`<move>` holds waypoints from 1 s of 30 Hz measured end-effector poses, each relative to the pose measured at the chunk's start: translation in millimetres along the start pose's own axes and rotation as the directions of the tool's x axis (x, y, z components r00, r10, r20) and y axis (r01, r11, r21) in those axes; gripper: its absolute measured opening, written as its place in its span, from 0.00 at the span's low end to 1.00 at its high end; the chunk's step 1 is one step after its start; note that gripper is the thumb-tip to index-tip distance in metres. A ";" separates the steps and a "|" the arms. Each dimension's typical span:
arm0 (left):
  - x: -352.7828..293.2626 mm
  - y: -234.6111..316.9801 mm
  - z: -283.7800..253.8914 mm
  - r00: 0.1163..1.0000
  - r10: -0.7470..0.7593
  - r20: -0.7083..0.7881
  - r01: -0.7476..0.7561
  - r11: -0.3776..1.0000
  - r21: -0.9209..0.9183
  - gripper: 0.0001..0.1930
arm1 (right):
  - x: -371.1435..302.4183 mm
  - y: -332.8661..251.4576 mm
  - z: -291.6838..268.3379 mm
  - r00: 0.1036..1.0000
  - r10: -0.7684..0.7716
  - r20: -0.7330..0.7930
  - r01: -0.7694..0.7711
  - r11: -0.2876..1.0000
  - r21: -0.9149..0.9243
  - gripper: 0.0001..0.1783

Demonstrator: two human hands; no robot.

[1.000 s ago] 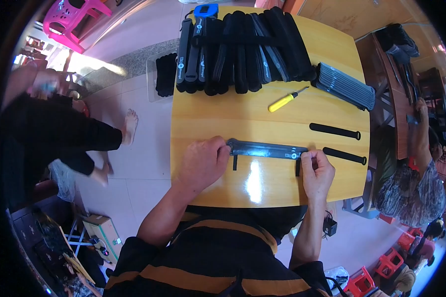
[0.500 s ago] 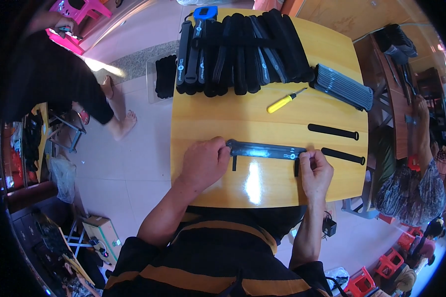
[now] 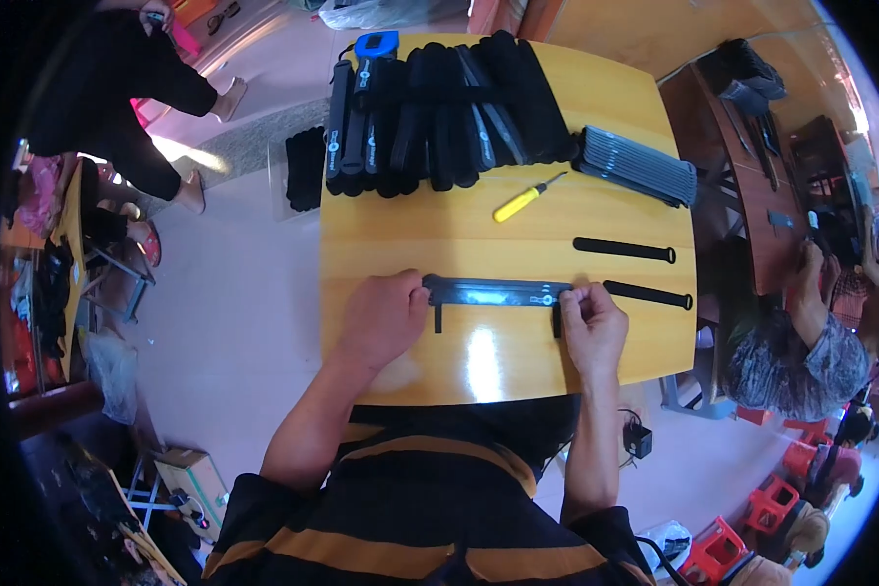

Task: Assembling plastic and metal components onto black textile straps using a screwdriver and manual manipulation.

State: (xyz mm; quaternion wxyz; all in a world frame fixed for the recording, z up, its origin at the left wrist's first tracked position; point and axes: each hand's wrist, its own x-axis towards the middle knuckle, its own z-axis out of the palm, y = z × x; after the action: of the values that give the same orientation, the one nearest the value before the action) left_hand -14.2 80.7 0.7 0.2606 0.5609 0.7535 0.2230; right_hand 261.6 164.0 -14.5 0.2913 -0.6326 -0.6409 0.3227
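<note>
A flat, glossy dark-grey strap (image 3: 498, 293) lies stretched from side to side above the near part of the table. My left hand (image 3: 381, 317) is closed, pinching its left end. At the other end, my right hand (image 3: 594, 327) grips it between thumb and fingers, next to a pale printed mark. Two short black tabs stick out below the strap, one near each hand. To the right of my right hand lie two thin black straps, an upper one (image 3: 623, 250) and a lower one (image 3: 648, 294), each with a loop at its right end.
Beyond lies a yellow-handled pointed tool (image 3: 520, 202). A large pile of black straps (image 3: 439, 117) covers the table's far left, with a blue device (image 3: 377, 44) on it. Grey strips (image 3: 635, 166) are stacked at far right. A person (image 3: 117, 107) stands at left.
My view has shifted, so the table and both hands appear slightly further left. Both hands keep their hold on the strap. The person at left has changed stance, legs now further apart.
</note>
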 end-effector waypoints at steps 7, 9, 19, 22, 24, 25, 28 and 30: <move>0.2 2.6 -2.1 0.999 0.050 -0.019 -0.048 0.993 0.104 0.09 | 2.1 5.0 -0.8 1.000 -0.021 -0.007 0.021 1.000 -0.006 0.10; -1.2 3.1 -3.1 0.998 0.052 -0.029 -0.049 0.993 0.111 0.09 | 3.9 7.6 0.8 0.999 -0.032 -0.004 0.032 0.999 -0.024 0.11; -44.7 -3.2 -8.1 0.942 0.291 -0.167 -0.296 0.955 -0.001 0.14 | -34.0 -23.0 4.4 0.813 -0.576 -0.085 0.536 0.798 -0.276 0.17; -54.2 6.0 11.2 0.840 0.534 -0.093 -0.510 0.837 0.197 0.30 | -53.6 -28.4 24.2 0.786 -0.612 0.087 0.611 0.748 -0.258 0.24; -55.6 9.9 22.6 0.858 0.513 -0.016 -0.498 0.841 0.213 0.35 | -65.7 -31.6 34.1 0.745 -0.594 0.303 0.666 0.643 -0.378 0.35; -55.4 8.8 27.2 0.874 0.482 0.065 -0.483 0.845 0.228 0.40 | -68.2 -28.0 35.6 0.746 -0.596 0.297 0.665 0.641 -0.382 0.35; -52.9 -3.9 36.9 0.869 0.493 0.035 -0.488 0.845 0.220 0.43 | -71.3 -16.0 38.0 0.752 -0.505 0.423 0.656 0.632 -0.413 0.46; -52.6 -8.7 36.4 0.864 0.501 0.050 -0.499 0.838 0.222 0.44 | -69.2 -11.3 33.3 0.771 -0.485 0.413 0.633 0.653 -0.416 0.47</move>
State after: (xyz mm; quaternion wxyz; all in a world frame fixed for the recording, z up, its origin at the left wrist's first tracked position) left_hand 15.3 29.3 -25.1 0.1234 0.7629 0.6028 0.1985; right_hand 230.6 93.5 -23.9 0.1009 -0.4072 -0.9015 0.1066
